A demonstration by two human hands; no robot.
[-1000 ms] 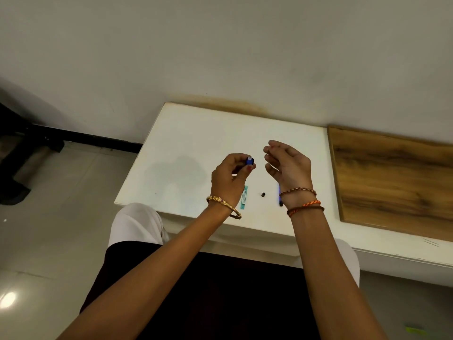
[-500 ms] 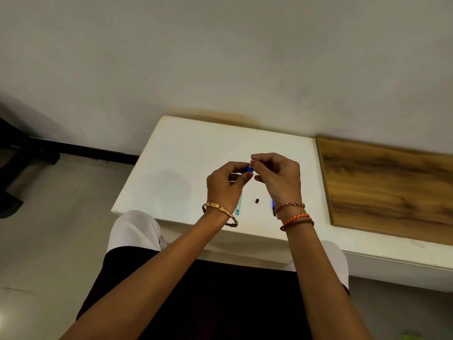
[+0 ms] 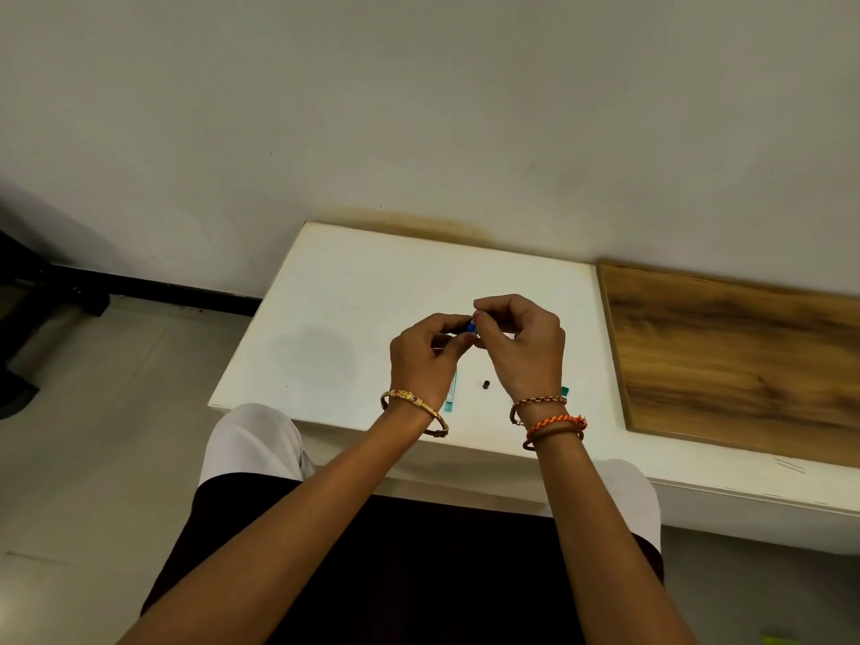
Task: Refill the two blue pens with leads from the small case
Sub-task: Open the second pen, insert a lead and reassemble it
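My left hand (image 3: 426,360) grips a blue pen (image 3: 471,326) upright; only its blue top shows between the fingers. My right hand (image 3: 523,349) is pinched at that top, fingertips touching it; whether a lead is between them is too small to tell. Below the left hand a thin teal lead case (image 3: 451,394) lies on the white table (image 3: 353,290), partly hidden by the wrist. A small black cap (image 3: 486,383) sits between my wrists. A teal scrap (image 3: 565,390) peeks out beside my right wrist. The second blue pen is hidden behind the right wrist.
The white table stands against a pale wall. A wooden board (image 3: 735,360) covers the surface to the right. The table's front edge runs just behind my wrists, with my lap beneath. Grey floor and a dark baseboard (image 3: 153,290) are on the left.
My right hand moved left from an open pose and pinched onto the pen's top. The left hand kept holding the pen. The view shifted, so the table sits lower in frame.
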